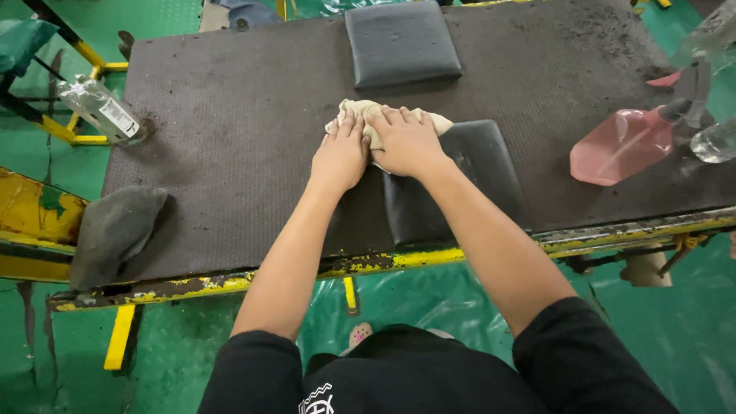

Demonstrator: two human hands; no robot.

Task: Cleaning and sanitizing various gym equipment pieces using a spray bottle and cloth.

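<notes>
Dark workbench mat (230, 153), green floor (675, 337)

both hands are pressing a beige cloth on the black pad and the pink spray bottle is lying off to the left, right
Not quite. The head view shows both hands, left hand and right hand, pressing the beige cloth on the black pad, but the pink spray bottle lies off to the right.

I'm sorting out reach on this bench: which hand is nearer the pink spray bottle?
Right. The right hand presses the cloth mid-table, on the side of the pink spray bottle; the left hand lies beside it, farther away.
</notes>
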